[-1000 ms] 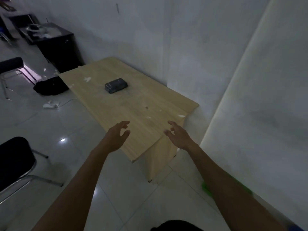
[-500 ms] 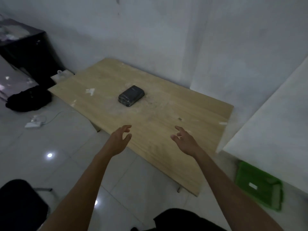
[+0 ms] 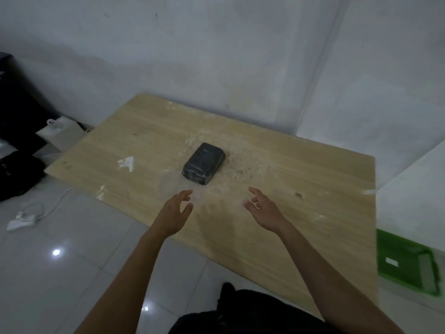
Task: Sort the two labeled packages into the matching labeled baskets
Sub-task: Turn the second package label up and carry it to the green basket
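Note:
One black wrapped package lies flat near the middle of the light wooden table; no label on it can be read. A green basket with a small white label stands on the floor at the table's right end. My left hand hovers just short of the package, fingers apart and empty. My right hand is level with it further right, also spread and empty. Both hands are apart from the package. I see no second package and no second basket.
White walls close off the far side and the right. A black cabinet and a black bag sit at the left. A white power strip with its cable lies on the glossy tiled floor.
The view has swung right and closer to the table. Both hands have come forward over the tabletop toward the package. The green basket has come fully into view at the right.

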Demonstrator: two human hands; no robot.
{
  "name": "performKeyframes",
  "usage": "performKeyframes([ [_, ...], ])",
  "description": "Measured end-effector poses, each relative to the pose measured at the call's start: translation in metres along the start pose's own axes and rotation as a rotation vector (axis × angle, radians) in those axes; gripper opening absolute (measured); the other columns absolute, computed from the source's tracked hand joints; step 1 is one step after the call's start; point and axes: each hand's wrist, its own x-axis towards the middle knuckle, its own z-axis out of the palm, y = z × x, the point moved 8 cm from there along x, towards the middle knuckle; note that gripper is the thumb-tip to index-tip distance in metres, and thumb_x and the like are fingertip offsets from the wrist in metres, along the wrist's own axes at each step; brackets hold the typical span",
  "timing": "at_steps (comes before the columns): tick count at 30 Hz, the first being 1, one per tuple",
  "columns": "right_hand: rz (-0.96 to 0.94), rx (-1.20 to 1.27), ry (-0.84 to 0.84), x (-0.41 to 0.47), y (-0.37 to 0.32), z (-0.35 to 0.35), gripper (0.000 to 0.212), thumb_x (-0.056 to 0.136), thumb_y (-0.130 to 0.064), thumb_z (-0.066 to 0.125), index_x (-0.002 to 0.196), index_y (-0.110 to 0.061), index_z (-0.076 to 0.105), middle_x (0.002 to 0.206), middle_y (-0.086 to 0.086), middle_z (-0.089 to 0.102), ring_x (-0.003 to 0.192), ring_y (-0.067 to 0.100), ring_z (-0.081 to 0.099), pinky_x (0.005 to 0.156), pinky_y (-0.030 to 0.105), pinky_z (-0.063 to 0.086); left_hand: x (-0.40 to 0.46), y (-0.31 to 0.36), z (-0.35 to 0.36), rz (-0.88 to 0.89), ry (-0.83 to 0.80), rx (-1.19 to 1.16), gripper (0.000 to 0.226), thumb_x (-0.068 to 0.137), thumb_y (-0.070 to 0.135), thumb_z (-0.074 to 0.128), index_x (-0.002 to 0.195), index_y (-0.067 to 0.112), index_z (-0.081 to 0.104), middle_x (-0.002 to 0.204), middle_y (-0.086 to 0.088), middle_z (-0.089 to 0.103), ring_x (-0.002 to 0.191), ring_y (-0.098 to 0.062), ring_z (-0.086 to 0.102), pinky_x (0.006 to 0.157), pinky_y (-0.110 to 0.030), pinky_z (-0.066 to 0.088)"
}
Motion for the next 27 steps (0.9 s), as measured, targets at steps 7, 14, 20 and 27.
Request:
performKeyframes([
  [7, 0.09, 0.062, 0.015, 0.067, -0.036, 0.034, 0.064, 0.096, -0.051, 0.046, 0.152, -0.03, 0.024, 0.148, 0.013, 0.043, 0.133, 0.028, 0.046, 0.1, 0.036, 0.039, 0.088, -0.033, -0.015, 0.036, -0.097, -0.001, 0.046, 0.096, 0.023, 0.05, 0.141, 0.016, 0.041, 0.135, -0.011, 0.054, 0.123, -0.026, 0.051, 0.095, -0.029, 0.038],
  [14, 0.224, 0.114, 0.11, 0.118, -0.057, 0.082, 0.068, 0.095, -0.05, 0.047, 0.153, -0.028, 0.02, 0.152, 0.014, 0.037, 0.135, 0.028, 0.045, 0.103, 0.037, 0.039, 0.184, -0.053, -0.021, 0.112, -0.227, -0.013, 0.054, 0.096, 0.024, 0.048, 0.146, 0.022, 0.029, 0.143, -0.014, 0.038, 0.127, -0.033, 0.046, 0.101, -0.04, 0.04],
  [20, 0.35, 0.044, 0.34, 0.14, -0.079, 0.105, 0.076, 0.092, -0.058, 0.047, 0.153, -0.018, 0.022, 0.146, 0.018, 0.039, 0.133, 0.039, 0.039, 0.107, 0.049, 0.039, 0.252, -0.046, -0.016, 0.31, -0.374, 0.045, 0.059, 0.096, 0.022, 0.048, 0.149, 0.017, 0.023, 0.15, -0.014, 0.033, 0.136, -0.032, 0.036, 0.107, -0.041, 0.035],
  [27, 0.463, -0.176, 0.433, 0.151, -0.085, 0.111, 0.067, 0.094, -0.054, 0.048, 0.15, -0.024, 0.028, 0.136, 0.014, 0.045, 0.122, 0.037, 0.044, 0.1, 0.046, 0.043, 0.301, -0.034, 0.019, 0.491, -0.537, 0.373, 0.065, 0.097, 0.041, 0.04, 0.152, 0.027, 0.009, 0.163, 0.0, 0.005, 0.146, -0.031, 0.018, 0.115, -0.05, 0.027],
])
